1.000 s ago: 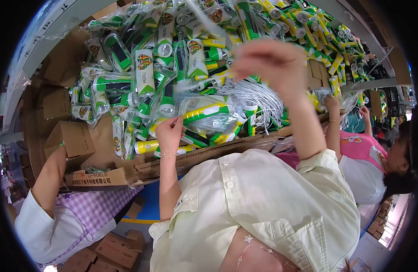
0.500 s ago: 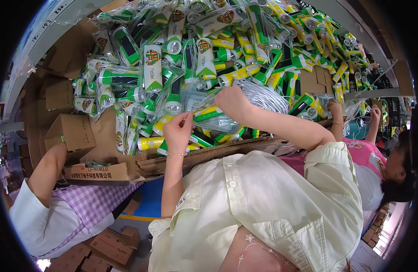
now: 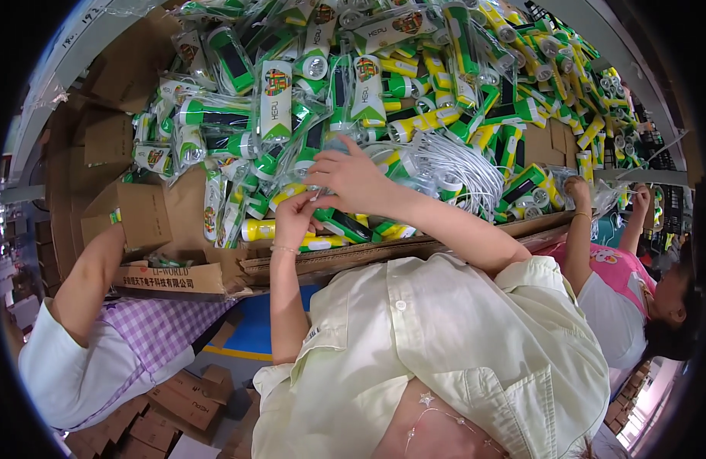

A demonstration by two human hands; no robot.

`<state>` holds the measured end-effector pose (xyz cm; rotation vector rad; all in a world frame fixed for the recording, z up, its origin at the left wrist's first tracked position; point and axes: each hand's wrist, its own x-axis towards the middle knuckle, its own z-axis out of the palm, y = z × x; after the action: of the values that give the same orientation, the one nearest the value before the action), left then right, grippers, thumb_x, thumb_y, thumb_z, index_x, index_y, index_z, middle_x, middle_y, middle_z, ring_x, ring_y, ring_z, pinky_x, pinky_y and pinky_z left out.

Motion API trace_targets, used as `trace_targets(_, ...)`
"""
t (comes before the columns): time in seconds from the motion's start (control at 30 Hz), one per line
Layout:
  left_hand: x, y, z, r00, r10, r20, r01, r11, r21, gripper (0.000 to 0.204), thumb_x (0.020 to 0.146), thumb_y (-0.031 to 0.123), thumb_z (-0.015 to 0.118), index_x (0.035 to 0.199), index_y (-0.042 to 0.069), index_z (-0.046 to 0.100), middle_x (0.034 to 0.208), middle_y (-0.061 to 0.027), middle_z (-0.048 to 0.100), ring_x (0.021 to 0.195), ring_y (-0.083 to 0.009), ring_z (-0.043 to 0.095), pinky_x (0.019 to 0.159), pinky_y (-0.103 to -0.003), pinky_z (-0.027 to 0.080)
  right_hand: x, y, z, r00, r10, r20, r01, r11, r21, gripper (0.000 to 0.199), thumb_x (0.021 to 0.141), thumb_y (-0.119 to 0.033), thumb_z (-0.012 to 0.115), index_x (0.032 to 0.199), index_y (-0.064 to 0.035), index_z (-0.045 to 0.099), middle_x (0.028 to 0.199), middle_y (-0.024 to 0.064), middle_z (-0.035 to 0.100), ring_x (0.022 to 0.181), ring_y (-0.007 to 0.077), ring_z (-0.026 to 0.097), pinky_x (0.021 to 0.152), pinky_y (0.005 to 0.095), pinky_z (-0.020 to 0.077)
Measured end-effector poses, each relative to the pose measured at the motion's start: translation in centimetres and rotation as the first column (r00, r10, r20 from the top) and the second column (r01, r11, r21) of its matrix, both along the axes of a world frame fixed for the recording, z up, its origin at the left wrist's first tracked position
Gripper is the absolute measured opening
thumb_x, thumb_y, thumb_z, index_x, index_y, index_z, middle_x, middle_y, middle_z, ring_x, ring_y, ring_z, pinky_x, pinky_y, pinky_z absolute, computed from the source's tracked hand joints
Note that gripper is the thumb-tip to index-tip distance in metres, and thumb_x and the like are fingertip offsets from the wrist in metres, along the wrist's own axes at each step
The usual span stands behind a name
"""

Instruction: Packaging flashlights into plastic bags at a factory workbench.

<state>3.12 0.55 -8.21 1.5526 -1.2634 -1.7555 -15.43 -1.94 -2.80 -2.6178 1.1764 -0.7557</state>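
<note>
Green-and-yellow flashlights (image 3: 426, 122) in cardboard bin (image 3: 330, 258), left hand (image 3: 292, 222) curled near front edge, right hand (image 3: 351, 180) just beyond, fingers parted, cannot tell either hold.

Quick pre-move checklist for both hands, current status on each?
1. Left hand grip: cannot tell, fingertips mostly hidden.
2. Right hand grip: cannot tell, its underside is out of sight.
3. Hands apart from each other: cannot tell, they overlap in this view.
4. White cables clear of right hand: ok, bundled to its right.
5. Flashlights in order: not ok, jumbled at many angles.
6. Right-side co-worker's hand clear: ok, well apart.
</note>
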Motion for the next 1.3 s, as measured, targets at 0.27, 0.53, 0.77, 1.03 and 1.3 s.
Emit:
trace_targets(0.27,-2.1,1.3,0.9,0.951,0.303,0.057,-0.250,0.867,-0.432,0.008,0.076,-0.002,0.064,0.084,-0.002,0.065,0.067,-0.0039,0.060,0.045,-0.0093,0.052,0.041,-0.022,0.039,-1.0,-0.1,0.3,0.991,0.037,0.131,-0.050,0.994,0.099,0.021,0.074,-0.034,0.068,0.086,-0.0167,0.064,0.073,-0.0034,0.059,0.077,0.0153,0.061,0.102,0.0523,0.0273)
trace_targets(0.53,-2.3,0.0,7.9,0.975,0.212,0.063,-0.120,0.746,-0.655,0.005,0.074,-0.002,0.068,0.075,0.000,0.063,0.069,-0.0036,0.061,0.056,-0.0073,0.052,0.051,-0.021,0.042,-3.8,-0.6,5.0,0.994,0.025,0.104,-0.031,0.998,0.062,0.011,0.077,-0.021,0.067,0.080,-0.0154,0.058,0.078,-0.0046,0.061,0.077,0.0142,0.060,0.104,0.0511,0.0244)
trace_targets(0.77,4.4,-4.5,13.8,0.866,0.460,-0.197,-0.471,0.617,-0.630,0.011,0.083,0.007,0.064,0.077,0.003,0.054,0.083,-0.0089,0.063,0.055,-0.0098,0.058,0.046,-0.017,0.040,-9.7,-3.1,4.3,0.945,-0.279,0.170,0.287,0.958,-0.024,0.013,0.078,-0.022,0.067,0.083,-0.0145,0.058,0.083,-0.0026,0.063,0.080,0.0186,0.060,0.100,0.0512,0.0290)
trace_targets(1.03,17.0,-19.1,17.3,0.635,0.692,-0.343,-0.456,-0.022,-0.890,0.021,0.084,0.004,0.063,0.075,-0.006,0.047,0.083,-0.0212,0.063,0.072,-0.0267,0.067,0.066,-0.030,0.057,-5.2,2.3,-3.5,0.857,-0.426,-0.289,0.461,0.885,0.062,0.026,0.069,-0.029,0.071,0.085,-0.0116,0.060,0.084,0.0036,0.059,0.082,0.0224,0.057,0.076,0.0403,0.0367)
trace_targets(1.3,23.2,-23.6,9.0,0.297,0.906,0.302,0.029,0.308,-0.951,0.034,0.075,0.015,0.073,0.102,0.000,0.061,0.092,-0.0140,0.063,0.076,-0.0219,0.063,0.069,-0.032,0.049,-5.0,2.5,-3.9,0.754,-0.567,-0.332,0.622,0.779,0.080,0.027,0.067,-0.028,0.073,0.082,-0.0113,0.059,0.081,0.0037,0.057,0.084,0.0206,0.056,0.080,0.0394,0.0345)
